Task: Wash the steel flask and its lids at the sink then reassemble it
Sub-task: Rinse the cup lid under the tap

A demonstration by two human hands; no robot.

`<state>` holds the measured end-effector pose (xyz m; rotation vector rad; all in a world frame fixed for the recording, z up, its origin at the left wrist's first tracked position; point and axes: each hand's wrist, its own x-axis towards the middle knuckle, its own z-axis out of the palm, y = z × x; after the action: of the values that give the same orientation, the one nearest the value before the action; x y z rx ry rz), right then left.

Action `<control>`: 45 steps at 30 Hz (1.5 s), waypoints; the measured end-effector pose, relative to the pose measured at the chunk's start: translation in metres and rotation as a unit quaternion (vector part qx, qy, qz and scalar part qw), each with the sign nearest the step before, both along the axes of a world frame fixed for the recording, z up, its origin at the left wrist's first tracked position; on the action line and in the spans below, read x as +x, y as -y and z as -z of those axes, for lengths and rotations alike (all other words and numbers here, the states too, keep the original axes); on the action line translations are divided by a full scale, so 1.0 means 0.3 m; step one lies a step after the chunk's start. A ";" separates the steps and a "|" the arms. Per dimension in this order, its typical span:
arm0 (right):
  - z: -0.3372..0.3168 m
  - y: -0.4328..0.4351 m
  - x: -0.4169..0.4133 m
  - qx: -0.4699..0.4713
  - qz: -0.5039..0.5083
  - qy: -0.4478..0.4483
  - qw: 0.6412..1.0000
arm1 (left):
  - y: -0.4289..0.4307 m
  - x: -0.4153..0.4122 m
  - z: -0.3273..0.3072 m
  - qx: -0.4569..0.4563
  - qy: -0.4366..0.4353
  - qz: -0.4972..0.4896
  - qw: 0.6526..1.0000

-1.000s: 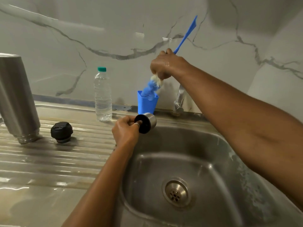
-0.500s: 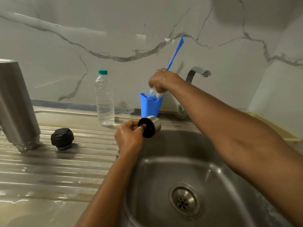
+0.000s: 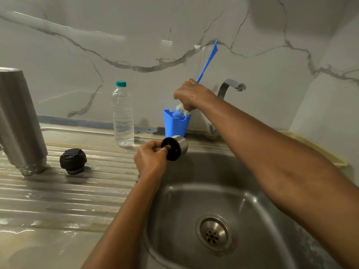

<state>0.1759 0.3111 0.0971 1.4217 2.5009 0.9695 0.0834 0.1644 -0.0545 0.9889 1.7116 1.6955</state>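
The steel flask (image 3: 21, 121) stands upside down on the wet drainboard at the far left. A black inner stopper lid (image 3: 73, 161) sits beside it. My left hand (image 3: 150, 161) grips the steel cup lid (image 3: 175, 148) with its black inside facing me, above the sink's left edge. My right hand (image 3: 191, 97) holds a blue bottle brush (image 3: 206, 63) by its handle; the white bristle head rests in a blue holder cup (image 3: 176, 125) at the back of the sink.
A clear plastic water bottle (image 3: 122, 115) with a green cap stands behind the drainboard. The tap (image 3: 231, 86) rises behind my right forearm. The steel sink basin (image 3: 213, 191) holds a drain (image 3: 213, 232). A yellow mesh mat (image 3: 318, 150) lies at the right.
My right hand lowered the brush so its bristle head went down into the blue holder cup. My left hand kept the steel cup lid almost still.
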 end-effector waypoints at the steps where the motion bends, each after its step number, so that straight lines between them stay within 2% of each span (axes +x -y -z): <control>1: 0.001 0.002 0.001 -0.001 0.001 -0.001 1.000 | 0.000 0.000 0.000 0.000 -0.002 -0.001 1.000; 10: 0.011 0.032 -0.002 -0.008 -0.026 -0.015 1.000 | -0.009 0.000 0.006 0.000 -0.014 -0.001 1.000; 14: 0.058 0.173 0.029 0.067 -0.136 -0.110 0.982 | -0.001 0.021 0.009 -0.003 -0.029 0.009 1.000; 16: 0.123 0.237 0.084 0.074 -0.135 -0.178 0.972 | 0.006 0.037 0.008 -0.005 -0.040 0.016 0.999; 18: 0.204 0.264 0.163 0.040 -0.075 -0.266 0.960 | 0.016 0.056 0.005 -0.010 -0.053 0.025 0.998; 20: 0.269 0.251 0.242 0.009 0.024 -0.381 0.924 | 0.019 0.067 0.006 -0.013 -0.066 0.031 0.997; 22: 0.303 0.199 0.310 0.004 0.108 -0.483 0.869 | 0.015 0.074 0.010 -0.010 -0.072 0.038 0.997; 25: 0.323 0.123 0.359 -0.021 0.180 -0.563 0.806 | 0.004 0.081 0.018 -0.004 -0.097 0.043 0.994; 30: 0.346 0.039 0.338 -0.036 0.184 -0.608 0.771 | -0.003 0.091 0.030 0.006 -0.129 0.045 0.991; 36: 0.351 0.046 0.318 -0.023 0.176 -0.585 0.791 | -0.006 0.089 0.039 0.000 -0.131 0.052 0.990; 38: 0.353 0.066 0.316 -0.019 0.158 -0.598 0.785 | -0.008 0.093 0.046 0.000 -0.134 0.058 0.989; 40: 0.350 0.098 0.320 -0.033 0.142 -0.633 0.760 | -0.007 0.096 0.045 0.000 -0.139 0.061 0.988; 42: 0.353 0.116 0.331 -0.052 0.121 -0.682 0.719 | -0.009 0.097 0.044 0.000 -0.141 0.063 0.988; 44: 0.349 0.131 0.339 -0.067 0.113 -0.642 0.755 | -0.015 0.094 0.046 -0.001 -0.142 0.060 0.988; 45: 0.356 0.137 0.344 -0.070 0.122 -0.604 0.785 | -0.017 0.092 0.047 -0.004 -0.142 0.061 0.988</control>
<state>0.2791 0.2700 -0.0098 2.7910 2.7349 -0.4093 0.1110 0.1695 -0.0687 1.3581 1.7873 1.5262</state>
